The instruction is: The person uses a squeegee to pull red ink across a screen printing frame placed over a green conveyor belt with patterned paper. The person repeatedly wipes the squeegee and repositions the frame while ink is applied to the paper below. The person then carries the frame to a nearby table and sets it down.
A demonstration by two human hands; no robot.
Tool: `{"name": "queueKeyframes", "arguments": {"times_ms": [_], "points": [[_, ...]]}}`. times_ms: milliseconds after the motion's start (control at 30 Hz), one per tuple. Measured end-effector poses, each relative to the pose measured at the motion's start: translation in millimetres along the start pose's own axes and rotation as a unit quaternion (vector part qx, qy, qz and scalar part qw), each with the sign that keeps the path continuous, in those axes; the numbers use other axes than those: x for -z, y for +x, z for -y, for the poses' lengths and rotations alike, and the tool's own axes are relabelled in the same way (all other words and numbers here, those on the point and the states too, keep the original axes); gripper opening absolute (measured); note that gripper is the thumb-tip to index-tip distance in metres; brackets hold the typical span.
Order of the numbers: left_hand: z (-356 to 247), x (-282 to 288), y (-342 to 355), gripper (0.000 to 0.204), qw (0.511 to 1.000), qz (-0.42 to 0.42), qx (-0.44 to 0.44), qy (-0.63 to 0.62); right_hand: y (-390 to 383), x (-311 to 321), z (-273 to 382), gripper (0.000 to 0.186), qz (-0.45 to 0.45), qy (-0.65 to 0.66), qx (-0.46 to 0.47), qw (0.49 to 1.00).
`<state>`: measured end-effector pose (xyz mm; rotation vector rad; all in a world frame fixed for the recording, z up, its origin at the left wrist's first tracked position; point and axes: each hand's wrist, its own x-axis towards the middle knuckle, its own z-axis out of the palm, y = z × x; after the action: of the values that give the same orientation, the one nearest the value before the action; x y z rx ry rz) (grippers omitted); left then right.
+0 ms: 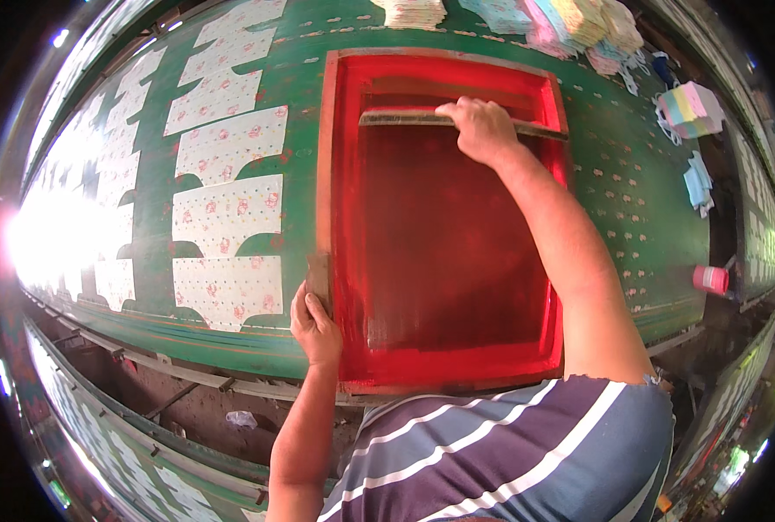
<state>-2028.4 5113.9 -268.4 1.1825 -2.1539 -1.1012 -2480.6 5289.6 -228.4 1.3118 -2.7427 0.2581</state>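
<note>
You seem mid-wipe: right hand [485,130] clamped on the bar [405,118], left hand [315,325] gripping the frame's [326,157] block [319,275] (well apart). Pull evenly next.

Harsh white glare [57,230] at left

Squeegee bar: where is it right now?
In the head view, the squeegee bar lies across the upper part of the red screen frame, under the right hand.

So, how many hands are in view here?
2: the left hand is at the brown block beside the frame's left edge; the right hand grips the long bar near the frame's top.
</note>
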Motion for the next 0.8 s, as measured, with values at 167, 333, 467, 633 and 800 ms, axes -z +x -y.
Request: {"name": "queueKeyframes", "arguments": {"times_ms": [167, 333, 467, 633, 800], "points": [[5.4, -0.5, 0.9, 0.036, 1.000, 0.000, -0.010, 0.001, 66.4, -8.1, -32.0, 0.048, -0.012, -0.015, -0.017, 1.000], [8.3, 1.0, -0.5, 0.036, 1.000, 0.005, 0.012, -0.005, 55.1, -17.8, -26.4, 0.046, -0.053, -0.022, -0.004, 0.998], [13.9, -3.4, -1.5, 0.039, 1.000, -0.019, 0.008, 0.012, -2.2, -20.7, -0.2, 0.046, -0.089, 0.019, 0.031, 0.995], [11.2, -2.1, -0.4, 0.039, 1.000, -0.005, 0.001, -0.012, 10.3, 5.1, -7.1, 0.051, 0.000, 0.042, 0.024, 0.999], [1.9, -0.9, -0.4, 0.037, 1.000, -0.004, -0.013, -0.001, 62.1, 14.2, -24.4, 0.052, -0.075, -0.001, 0.005, 0.997]]}}
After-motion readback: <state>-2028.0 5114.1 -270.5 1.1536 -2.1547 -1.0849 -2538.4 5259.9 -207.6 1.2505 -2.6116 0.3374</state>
